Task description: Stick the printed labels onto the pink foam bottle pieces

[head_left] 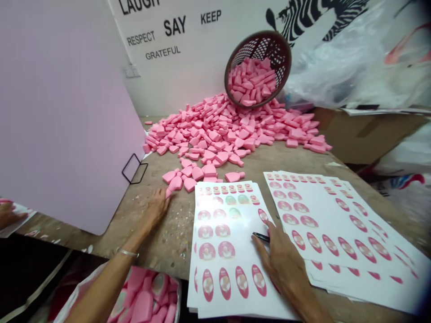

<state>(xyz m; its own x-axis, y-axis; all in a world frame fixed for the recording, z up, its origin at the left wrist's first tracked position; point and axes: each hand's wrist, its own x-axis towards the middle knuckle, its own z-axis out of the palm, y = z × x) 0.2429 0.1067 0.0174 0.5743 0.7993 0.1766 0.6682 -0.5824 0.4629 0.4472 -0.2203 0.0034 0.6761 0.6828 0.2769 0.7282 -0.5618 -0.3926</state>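
Note:
My left hand [158, 205] reaches to the near edge of the pink pieces, fingers closed at the narrow neck of a pink bottle-shaped piece [175, 184]. My right hand [284, 258] rests on a stack of sticker sheets [249, 251] and holds a slim black pen-like tool [261, 237] between thumb and fingers. One fingertip is at an oval pink sticker [262, 216] near the sheet's right edge. Several stickers are gone from the top sheet, leaving bare backing.
Behind lies a large pink heap [215, 130] below a tipped brown basket [288, 63]. More sticker sheets [336, 220] lie right. A pale board [67, 112] stands left, near another person's hand [10, 215]. Below the table edge, a container holds pink pieces [143, 305], some with stickers.

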